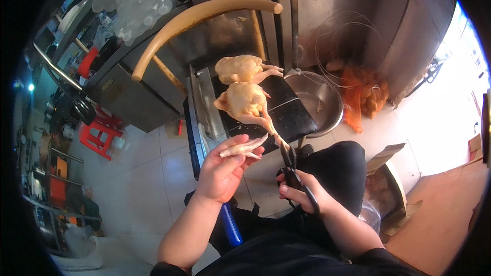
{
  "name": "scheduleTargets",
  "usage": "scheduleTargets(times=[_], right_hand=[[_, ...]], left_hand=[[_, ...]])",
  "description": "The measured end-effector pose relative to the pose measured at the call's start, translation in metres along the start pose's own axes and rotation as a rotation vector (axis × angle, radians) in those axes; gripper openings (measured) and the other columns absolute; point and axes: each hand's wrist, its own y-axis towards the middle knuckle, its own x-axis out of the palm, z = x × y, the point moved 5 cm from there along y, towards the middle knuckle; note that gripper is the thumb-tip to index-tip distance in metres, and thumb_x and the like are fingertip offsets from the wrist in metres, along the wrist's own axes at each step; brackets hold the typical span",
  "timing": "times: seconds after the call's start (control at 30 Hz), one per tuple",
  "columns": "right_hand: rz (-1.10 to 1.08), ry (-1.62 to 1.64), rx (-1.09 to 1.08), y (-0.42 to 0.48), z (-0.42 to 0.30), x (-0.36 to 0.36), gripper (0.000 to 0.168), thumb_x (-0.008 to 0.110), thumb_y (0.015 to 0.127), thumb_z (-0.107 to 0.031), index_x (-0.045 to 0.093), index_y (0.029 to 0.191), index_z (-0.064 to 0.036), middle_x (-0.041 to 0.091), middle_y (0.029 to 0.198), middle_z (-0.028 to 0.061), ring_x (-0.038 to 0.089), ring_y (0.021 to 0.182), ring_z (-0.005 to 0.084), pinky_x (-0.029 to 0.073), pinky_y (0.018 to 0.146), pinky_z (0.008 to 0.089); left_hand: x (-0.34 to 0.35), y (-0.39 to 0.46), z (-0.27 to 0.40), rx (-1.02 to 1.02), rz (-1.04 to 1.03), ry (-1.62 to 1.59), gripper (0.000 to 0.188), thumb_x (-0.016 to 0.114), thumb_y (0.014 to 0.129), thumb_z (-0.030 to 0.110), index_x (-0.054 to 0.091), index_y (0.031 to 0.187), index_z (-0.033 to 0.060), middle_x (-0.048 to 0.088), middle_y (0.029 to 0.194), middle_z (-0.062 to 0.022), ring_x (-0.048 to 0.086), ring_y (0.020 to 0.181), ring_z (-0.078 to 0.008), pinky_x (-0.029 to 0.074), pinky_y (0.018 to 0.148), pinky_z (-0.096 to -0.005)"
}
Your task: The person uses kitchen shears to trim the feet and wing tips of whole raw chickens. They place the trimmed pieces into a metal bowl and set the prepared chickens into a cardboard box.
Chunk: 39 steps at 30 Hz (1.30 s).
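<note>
Two plucked whole birds lie on a black seat (285,101) before me. The nearer plucked bird (245,101) has its legs stretched towards my hands; the farther plucked bird (239,67) touches it from behind. In my left hand (228,165) lies a pale bird's foot (243,148), held between thumb and fingers. My right hand (307,191) grips black-handled scissors (292,172), their blades at the end of the nearer bird's leg. Whether the blades have closed on the leg cannot be told.
A curved wooden chair back (203,9) rises behind the seat. Right of it are a steel basin (333,111) and an orange mesh bag (353,99). An open cardboard box (395,184) stands at lower right, a blue handle (230,226) near my lap, a red plastic stool (98,138) at left.
</note>
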Motion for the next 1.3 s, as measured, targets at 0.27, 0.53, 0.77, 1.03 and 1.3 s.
scheduleTargets(times=[0.27, 0.53, 0.77, 1.03, 1.3], right_hand=[[0.208, -0.549, 0.002, -0.003, -0.023, -0.009, 0.047, 0.075, 0.085, -0.045, 0.058, 0.083, -0.001, 0.06, 0.068, 0.0115, 0.061, 0.063, 0.0235, 0.049, 0.061, 0.0364], [0.384, -0.876, -0.144, -0.005, -0.02, -0.012, 0.053, 0.077, 0.08, -0.051, 0.055, 0.076, -0.003, 0.059, 0.066, 0.0117, 0.064, 0.065, 0.0319, 0.05, 0.061, 0.0413], [0.422, -0.999, -0.161, -0.007, -0.015, -0.01, 0.058, 0.07, 0.083, -0.058, 0.059, 0.076, -0.002, 0.063, 0.063, 0.0149, 0.066, 0.061, 0.0346, 0.053, 0.059, 0.0429], [0.136, -0.702, 0.056, -0.012, -0.008, -0.005, 0.047, 0.073, 0.087, -0.046, 0.064, 0.082, 0.0, 0.063, 0.066, 0.015, 0.065, 0.059, 0.0306, 0.051, 0.059, 0.0391], [-0.073, -0.162, 0.157, -0.016, -0.017, 0.021, 0.047, 0.063, 0.096, -0.048, 0.064, 0.098, -0.001, 0.061, 0.072, 0.0042, 0.059, 0.062, 0.0128, 0.048, 0.058, 0.029]], left_hand=[[0.011, -0.019, 0.011, 0.029, -0.036, 0.596, 0.026, 0.056, 0.094, -0.001, 0.06, 0.121, 0.0003, 0.065, 0.116, -0.0144, 0.065, 0.11, -0.0236, 0.051, 0.098, -0.0349], [0.025, -0.026, 0.015, 0.033, -0.047, 0.802, 0.024, 0.058, 0.096, 0.002, 0.054, 0.12, 0.0013, 0.063, 0.112, -0.0121, 0.065, 0.106, -0.0199, 0.052, 0.095, -0.0328], [0.022, -0.029, 0.011, 0.115, -0.028, 0.742, 0.023, 0.058, 0.096, 0.0, 0.049, 0.117, 0.0023, 0.06, 0.113, -0.0116, 0.064, 0.103, -0.018, 0.052, 0.093, -0.0321], [0.023, -0.035, 0.021, 0.317, -0.015, 1.21, 0.024, 0.065, 0.088, -0.005, 0.055, 0.108, 0.0014, 0.063, 0.11, -0.016, 0.066, 0.096, -0.0239, 0.054, 0.085, -0.0326], [0.044, -0.048, 0.018, 0.825, -0.073, 1.567, 0.029, 0.079, 0.071, -0.004, 0.068, 0.095, 0.0084, 0.064, 0.106, -0.0139, 0.066, 0.091, -0.0315, 0.056, 0.081, -0.0399]])
